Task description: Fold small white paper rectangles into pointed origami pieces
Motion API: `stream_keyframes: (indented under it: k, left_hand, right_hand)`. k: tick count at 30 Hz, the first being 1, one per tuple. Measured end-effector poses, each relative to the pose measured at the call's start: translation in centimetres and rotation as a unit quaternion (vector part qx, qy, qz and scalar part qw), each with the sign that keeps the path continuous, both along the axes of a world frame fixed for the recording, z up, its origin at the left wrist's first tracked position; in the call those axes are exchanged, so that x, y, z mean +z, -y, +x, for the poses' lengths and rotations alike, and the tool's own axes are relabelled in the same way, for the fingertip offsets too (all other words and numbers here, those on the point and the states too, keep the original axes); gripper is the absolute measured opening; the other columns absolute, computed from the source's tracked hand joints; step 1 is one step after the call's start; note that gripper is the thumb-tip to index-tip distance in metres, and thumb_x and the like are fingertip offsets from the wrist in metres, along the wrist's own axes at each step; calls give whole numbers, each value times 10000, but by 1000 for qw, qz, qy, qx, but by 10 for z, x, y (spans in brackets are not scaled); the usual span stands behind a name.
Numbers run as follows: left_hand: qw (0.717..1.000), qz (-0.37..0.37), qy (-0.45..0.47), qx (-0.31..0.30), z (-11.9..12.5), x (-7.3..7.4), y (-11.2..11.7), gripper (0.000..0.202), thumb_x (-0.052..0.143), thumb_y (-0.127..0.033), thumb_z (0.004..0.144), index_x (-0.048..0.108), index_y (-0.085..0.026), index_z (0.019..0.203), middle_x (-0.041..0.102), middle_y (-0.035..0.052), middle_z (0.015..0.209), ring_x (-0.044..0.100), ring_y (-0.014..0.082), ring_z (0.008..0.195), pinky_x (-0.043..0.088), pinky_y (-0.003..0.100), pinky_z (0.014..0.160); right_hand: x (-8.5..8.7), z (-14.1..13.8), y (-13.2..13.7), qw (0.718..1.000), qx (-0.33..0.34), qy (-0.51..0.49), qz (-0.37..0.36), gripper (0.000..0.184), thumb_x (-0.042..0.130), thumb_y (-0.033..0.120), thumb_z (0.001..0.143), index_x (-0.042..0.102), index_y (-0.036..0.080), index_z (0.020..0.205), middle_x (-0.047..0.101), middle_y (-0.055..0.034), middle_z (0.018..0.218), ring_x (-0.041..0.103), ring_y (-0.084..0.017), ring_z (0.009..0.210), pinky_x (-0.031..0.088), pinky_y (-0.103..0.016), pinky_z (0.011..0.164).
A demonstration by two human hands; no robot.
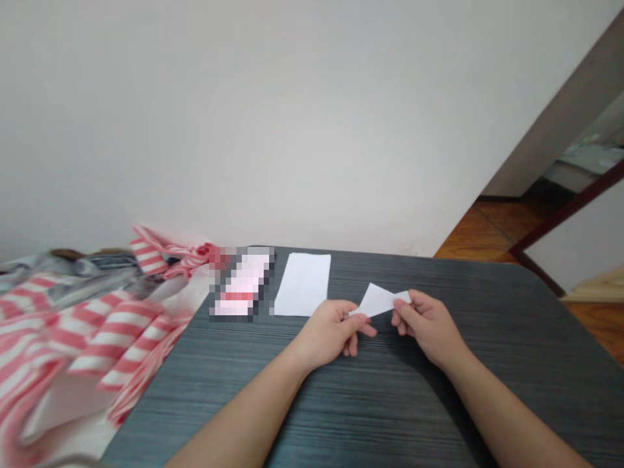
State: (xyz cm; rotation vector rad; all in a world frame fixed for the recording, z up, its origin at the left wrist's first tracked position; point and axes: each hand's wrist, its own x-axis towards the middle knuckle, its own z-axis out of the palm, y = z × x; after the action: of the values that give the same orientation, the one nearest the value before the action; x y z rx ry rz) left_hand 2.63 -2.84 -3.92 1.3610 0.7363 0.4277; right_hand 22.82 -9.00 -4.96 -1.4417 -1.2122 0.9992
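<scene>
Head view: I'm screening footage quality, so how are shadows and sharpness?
Head view: a dark shadow falls on the table beside the right forearm; head view: the held white paper has a readable outline; head view: coarse pixel blocks obscure the item left of the flat paper.

Setting: a home; which room, cannot tell. Evidence, lower left of frame: loose heap of household cloth, red-and-white striped fabric (114,328) crumpled over white fabric (68,406), with grey fabric (97,286) behind, the look of bedding or clothes. Centre and bottom: dark table (370,409), streaked wood-grain top, rounded far corner, domestic in type. Behind it, filling the upper frame: plain pale wall (312,130). Right of frame: brown wood floor (463,231) past the wall's edge, and a pale panel (575,234) with dark red edging. Upper right: further space with a pale surface (599,156), too blurred to identify.
</scene>
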Motion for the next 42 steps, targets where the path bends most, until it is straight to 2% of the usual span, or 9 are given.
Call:
stream_keyframes:
  k: [4, 8, 15, 19, 28, 31, 37, 39, 42]
  left_hand:
    - [999, 16, 28, -3, 1, 3, -1, 302, 550, -398, 880, 648, -120, 948, 660, 28, 656, 549, 89, 507, 435, 195, 491]
    - [997, 4, 67, 29, 4, 4, 0, 237, 626, -324, 833, 596, -148, 988, 641, 15, 738, 598, 114, 629, 475, 203, 539]
    - [998, 29, 28, 50, 3, 3, 2, 156, 587, -293, 853, 533, -172, 934, 583, -26, 652, 541, 91, 538, 402, 177, 465]
    - [997, 64, 19, 34, 1, 4, 1, 142, 555, -285, 872, 544, -171, 956, 603, -13, 696, 525, 89, 558, 417, 192, 509]
    - [993, 120, 15, 8, -1, 3, 3, 178, 507, -289, 894, 600, -168, 985, 636, 27, 848, 572, 121, 692, 464, 238, 644]
    - [988, 156, -3, -1, -3, 2, 4, 180, 517, -268, 885, 609, -176, 1009, 648, 36, 917, 567, 118, 679, 457, 240, 635]
    - [957, 291, -19, -7, -2, 5, 4, 150, 644, -247, 804, 666, -186, 939, 669, 52, 980, 589, 185, 906, 438, 289, 844]
    - [955, 294, -26, -7, -1, 5, 4, 130, 609, -249, 827, 682, -184, 912, 678, 51, 948, 599, 179, 885, 443, 278, 826]
    - [973, 224, -58, 14, -1, 4, 3, 203, 523, -304, 877, 673, -175, 922, 671, 30, 782, 598, 143, 678, 457, 235, 630]
  right_hand:
    - [3, -1, 0, 999, 23, 25, -1, 283, 557, 341, 908, 587, 171, 684, 596, 20, 557, 518, -92, 474, 389, -210, 498]
    - [4, -5, 1, 996, 62, 56, -22, 266, 578, 318, 889, 595, 168, 671, 607, 13, 559, 537, -100, 481, 406, -219, 514]
    - [2, -4, 2, 997, 75, 5, -9, 256, 543, 361, 911, 624, 166, 767, 627, 7, 613, 518, -90, 488, 399, -211, 505]
    - [2, 0, 2, 997, 69, -17, -13, 311, 521, 412, 919, 637, 166, 767, 595, 18, 554, 469, -84, 444, 350, -204, 447]
    - [3, 1, 2, 998, 56, 2, -35, 306, 556, 391, 890, 603, 171, 682, 609, 15, 543, 510, -92, 445, 362, -204, 450]
    - [0, 2, 1, 998, 45, -9, -37, 288, 556, 387, 888, 593, 173, 700, 616, 16, 557, 519, -91, 450, 360, -200, 449]
    - [-7, 3, -1, 998, 31, -38, -49, 286, 576, 436, 861, 583, 181, 731, 617, 22, 562, 529, -98, 437, 344, -198, 422]
    - [-6, 1, 0, 998, 37, -33, -50, 305, 573, 443, 863, 579, 179, 710, 609, 21, 546, 516, -96, 428, 339, -195, 416]
    - [0, -3, 1, 999, 28, -33, -25, 285, 549, 441, 887, 575, 184, 765, 630, 11, 587, 510, -94, 423, 359, -198, 420]
